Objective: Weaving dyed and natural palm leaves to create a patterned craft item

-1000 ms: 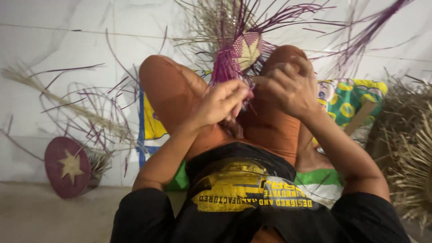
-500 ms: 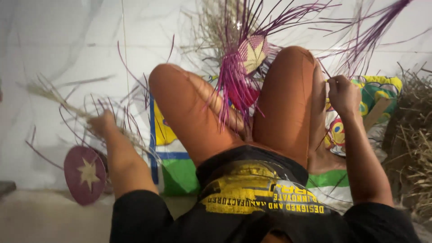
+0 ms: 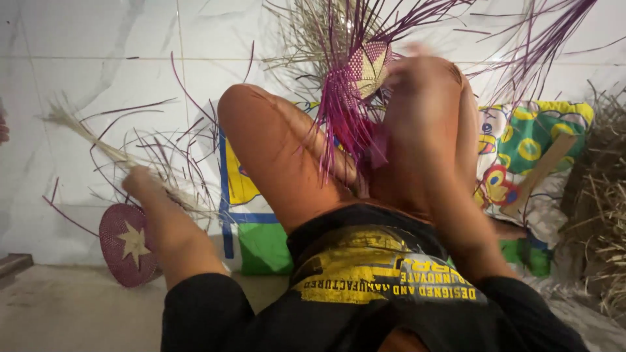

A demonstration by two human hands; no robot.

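Between your raised knees the half-woven purple piece (image 3: 355, 85) stays propped; your right hand (image 3: 417, 72) reaches it, grip blurred, can't tell; left hand (image 3: 140, 182) grips loose straw strands (image 3: 85, 133).

Head camera looks steeply down, close over the raised knees (image 3: 274, 130).

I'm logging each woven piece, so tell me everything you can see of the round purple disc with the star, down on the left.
The round woven disc is dark purple with a pale straw-coloured five-pointed star at its centre. It looks plaited from thin dyed strips. It stands tilted on its edge on the floor against the white wall. Loose purple and pale strands fan out above it. The left hand is just above, among the strands; whether it touches the disc is unclear.
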